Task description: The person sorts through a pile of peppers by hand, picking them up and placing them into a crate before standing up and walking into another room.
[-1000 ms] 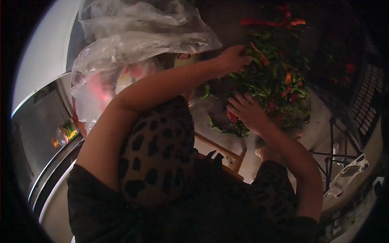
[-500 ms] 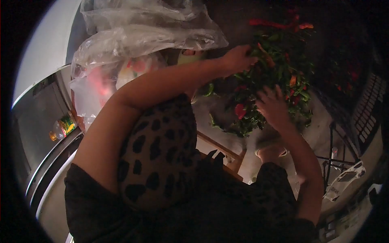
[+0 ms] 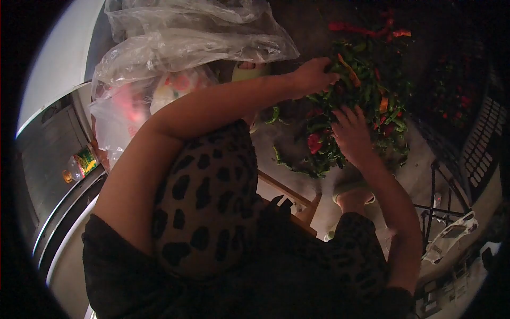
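A heap of green peppers [image 3: 366,69] with red and orange ones mixed in lies on the dim floor. At the heap's left edge is my left hand [image 3: 316,76], its fingers curled closed; what they hold is too dark to make out. My right hand [image 3: 351,133] rests on the near part of the heap, palm down, fingers apart, beside a red pepper [image 3: 314,142].
Clear plastic bags [image 3: 196,48] lie at the upper left, with red and white items inside. A dark crate [image 3: 478,143] and a thin black metal frame [image 3: 433,212] stand at the right. A bottle [image 3: 79,166] is at the far left. Slippered feet show near the heap.
My right hand has shifted slightly left and up over the heap. My left hand is almost where it was. The view has moved a little.
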`<action>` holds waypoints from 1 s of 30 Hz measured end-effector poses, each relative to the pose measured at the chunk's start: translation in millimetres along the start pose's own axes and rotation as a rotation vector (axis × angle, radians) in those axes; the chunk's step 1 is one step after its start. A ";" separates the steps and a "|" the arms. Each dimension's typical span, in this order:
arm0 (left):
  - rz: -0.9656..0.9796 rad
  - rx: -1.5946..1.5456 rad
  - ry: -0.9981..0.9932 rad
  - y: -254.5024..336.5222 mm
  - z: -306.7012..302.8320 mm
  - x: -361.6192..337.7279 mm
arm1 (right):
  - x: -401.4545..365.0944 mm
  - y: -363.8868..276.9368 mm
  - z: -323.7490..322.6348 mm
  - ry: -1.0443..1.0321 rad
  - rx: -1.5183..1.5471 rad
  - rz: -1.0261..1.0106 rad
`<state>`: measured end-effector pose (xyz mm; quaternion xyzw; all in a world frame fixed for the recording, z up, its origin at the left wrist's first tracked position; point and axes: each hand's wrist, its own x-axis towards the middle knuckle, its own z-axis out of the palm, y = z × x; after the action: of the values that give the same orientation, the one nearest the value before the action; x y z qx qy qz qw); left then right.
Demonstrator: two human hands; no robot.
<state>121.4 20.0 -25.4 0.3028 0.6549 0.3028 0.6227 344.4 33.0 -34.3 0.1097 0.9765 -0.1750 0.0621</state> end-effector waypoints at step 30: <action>-0.055 0.007 -0.033 -12.4 -5.2 6.3 | -21.1 35.8 -25.0 0.071 -0.169 0.263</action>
<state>115.7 16.8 -38.7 0.2918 0.6537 0.2784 0.6403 371.1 70.6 -19.4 0.2369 0.9665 -0.0787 0.0589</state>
